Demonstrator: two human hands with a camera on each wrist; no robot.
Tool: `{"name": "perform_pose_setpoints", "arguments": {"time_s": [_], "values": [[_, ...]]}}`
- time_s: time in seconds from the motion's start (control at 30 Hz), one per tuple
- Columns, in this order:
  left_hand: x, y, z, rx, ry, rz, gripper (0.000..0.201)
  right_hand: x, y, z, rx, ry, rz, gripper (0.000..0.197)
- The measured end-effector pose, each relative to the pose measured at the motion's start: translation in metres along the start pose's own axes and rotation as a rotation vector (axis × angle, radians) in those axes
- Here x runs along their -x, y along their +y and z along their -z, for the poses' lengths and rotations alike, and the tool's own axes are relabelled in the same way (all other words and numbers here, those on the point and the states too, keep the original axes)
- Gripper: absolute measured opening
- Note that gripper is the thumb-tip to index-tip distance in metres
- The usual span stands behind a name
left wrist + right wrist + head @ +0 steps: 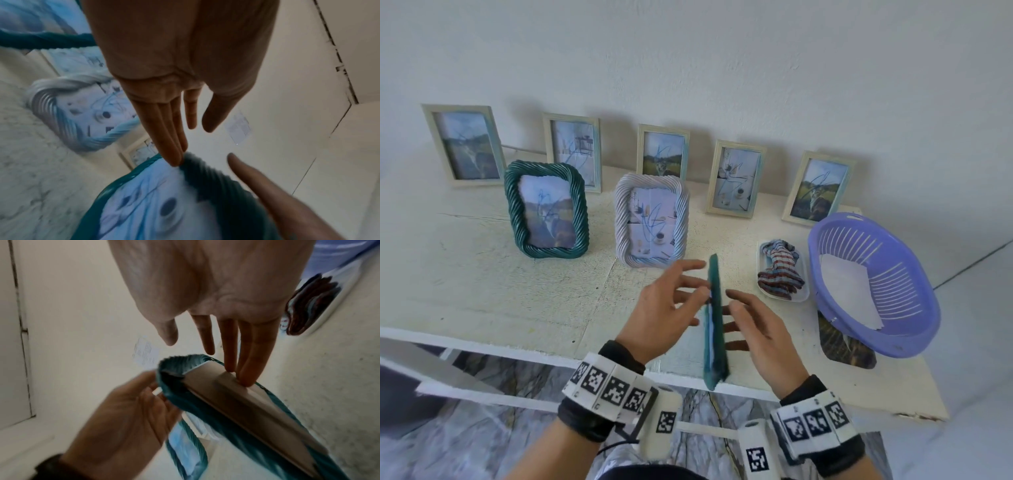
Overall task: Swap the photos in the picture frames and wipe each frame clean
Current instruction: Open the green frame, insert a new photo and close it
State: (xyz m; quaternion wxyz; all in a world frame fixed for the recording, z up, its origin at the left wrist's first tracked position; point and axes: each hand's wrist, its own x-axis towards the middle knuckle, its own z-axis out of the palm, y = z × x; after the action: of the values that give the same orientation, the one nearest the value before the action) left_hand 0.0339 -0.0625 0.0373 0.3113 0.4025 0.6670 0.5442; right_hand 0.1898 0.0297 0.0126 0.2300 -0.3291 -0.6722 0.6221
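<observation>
Teal frame edge-on between flat palms near bench front edge — long axis pointing away; left hand on photo side, right hand on backing, fingers straight, pressing.

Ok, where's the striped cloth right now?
Head view, right side: the striped red-and-blue cloth lies in a small white tray, left of the purple plastic basket.

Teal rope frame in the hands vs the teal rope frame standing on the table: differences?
Pose: the held teal frame is edge-on to the head camera, between the left hand and right hand; the standing teal frame is upright, facing front.
Photo: the held one shows a pale blue picture with dark round shapes; the standing one shows a landscape.
Contact: straight fingers touch the held one's edges, no curled grip; the standing one is untouched.
Shared: teal twisted-rope border.
</observation>
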Motion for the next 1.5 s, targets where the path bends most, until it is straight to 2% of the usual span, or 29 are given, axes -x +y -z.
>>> {"name": "perform_pose_setpoints", "arguments": {"time_s": [0.1,0.2,0.27,0.4,0.53,0.8,0.87,0.97,1.03,1.1,1.17,1.27,1.4,1.5], "values": [[-0.003,-0.020,-0.007,-0.115,-0.086,-0.051,0.025,0.012,-0.007,0.014,-0.056,0.073,-0.011,0.025],[-0.007,-0.054,-0.002,-0.424,-0.143,-0.067,0.028,0.020,0.004,0.034,0.113,0.124,0.060,0.020],[-0.007,-0.072,0.002,-0.556,-0.217,-0.060,0.039,0.021,0.015,0.045,0.172,0.168,0.053,0.018],[-0.002,-0.095,0.009,-0.697,-0.326,-0.040,0.067,0.012,0.043,0.051,0.273,0.216,-0.058,0.019],[0.000,-0.105,0.015,-0.736,-0.329,-0.022,0.068,-0.010,0.062,0.046,0.559,0.174,-0.073,0.022],[0.000,-0.108,0.022,-0.821,-0.343,0.030,0.082,-0.034,0.063,0.029,1.037,0.026,-0.087,0.018],[-0.002,-0.108,0.024,-0.842,-0.347,0.038,0.085,-0.033,0.060,0.026,1.114,-0.052,-0.071,0.020],[-0.004,-0.108,0.028,-0.869,-0.361,0.043,0.087,-0.039,0.046,0.027,1.106,-0.107,-0.101,0.024],[-0.004,-0.107,0.029,-0.885,-0.371,0.043,0.087,-0.049,0.033,0.033,1.112,-0.030,-0.019,0.024],[-0.004,-0.105,0.029,-0.903,-0.376,0.045,0.088,-0.066,0.022,0.039,1.121,0.113,0.118,0.026],[-0.004,-0.104,0.028,-0.918,-0.376,0.047,0.088,-0.090,0.013,0.044,1.151,0.189,0.158,0.035],[-0.004,-0.101,0.029,-0.942,-0.387,0.058,0.088,-0.125,0.009,0.051,1.283,0.172,0.006,0.044],[-0.005,-0.096,0.030,-0.959,-0.411,0.067,0.083,-0.152,0.020,0.060,1.362,0.172,-0.229,0.042],[-0.008,-0.094,0.032,-0.974,-0.435,0.064,0.073,-0.162,0.031,0.066,1.410,0.103,-0.239,0.046]]}}
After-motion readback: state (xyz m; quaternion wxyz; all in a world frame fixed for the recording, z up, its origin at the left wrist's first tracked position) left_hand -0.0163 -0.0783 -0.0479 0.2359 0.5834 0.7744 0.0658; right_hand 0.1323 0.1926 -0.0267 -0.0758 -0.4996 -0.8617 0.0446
